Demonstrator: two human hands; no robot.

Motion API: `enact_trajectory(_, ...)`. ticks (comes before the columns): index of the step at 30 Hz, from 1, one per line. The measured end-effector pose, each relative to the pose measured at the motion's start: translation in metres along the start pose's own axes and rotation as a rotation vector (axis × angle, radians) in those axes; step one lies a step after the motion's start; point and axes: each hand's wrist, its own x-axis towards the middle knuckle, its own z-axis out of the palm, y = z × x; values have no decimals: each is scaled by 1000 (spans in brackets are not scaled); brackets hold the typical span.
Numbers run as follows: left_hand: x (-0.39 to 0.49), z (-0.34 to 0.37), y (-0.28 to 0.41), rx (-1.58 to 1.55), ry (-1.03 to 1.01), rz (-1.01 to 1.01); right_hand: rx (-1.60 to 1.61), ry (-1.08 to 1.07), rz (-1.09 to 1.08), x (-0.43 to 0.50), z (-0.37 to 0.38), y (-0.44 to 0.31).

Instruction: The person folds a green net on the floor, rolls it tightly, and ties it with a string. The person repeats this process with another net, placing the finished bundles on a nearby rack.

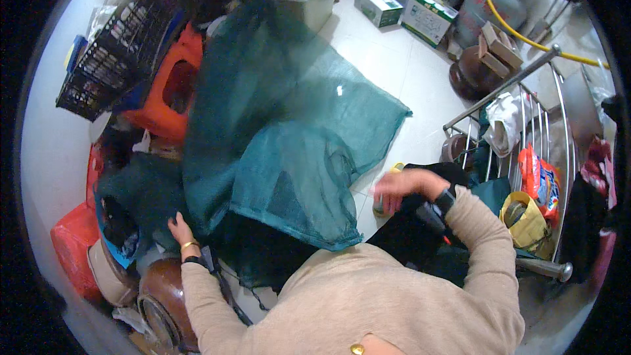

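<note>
A large sheet of green mesh netting spreads from my lap over the floor, folded in places, with one corner out to the right. My left hand touches a darker bunched part of the netting at the left; its fingers are partly hidden, so the grip is unclear. Blurred by motion, my right hand is above my black-trousered leg, with its fingers loosely apart and nothing in them. A yellow shoe edge shows just beyond it.
Brown glazed jars stand by my left forearm, near a red plastic bag. An orange plastic stool and black crate are at upper left. A metal rack flanks my right; cartons and a gas cylinder stand beyond.
</note>
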Motion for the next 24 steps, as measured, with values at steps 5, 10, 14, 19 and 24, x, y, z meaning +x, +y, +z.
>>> enact_trajectory(5,-73,-19,-51,-424,-513,-886,229,-94,188,47,81,18)
enact_trajectory(10,-110,0,-19,-1285,-572,-979,1048,87,-171,106,112,15)
enact_trajectory(14,-85,9,-4,-1474,-713,-720,1051,420,-408,96,84,-11)
enact_trajectory(19,-39,13,20,-1443,-533,-756,730,844,-897,3,-41,-33)
enact_trajectory(24,-29,16,97,-1398,-529,-401,808,903,-1305,-128,-143,-39)
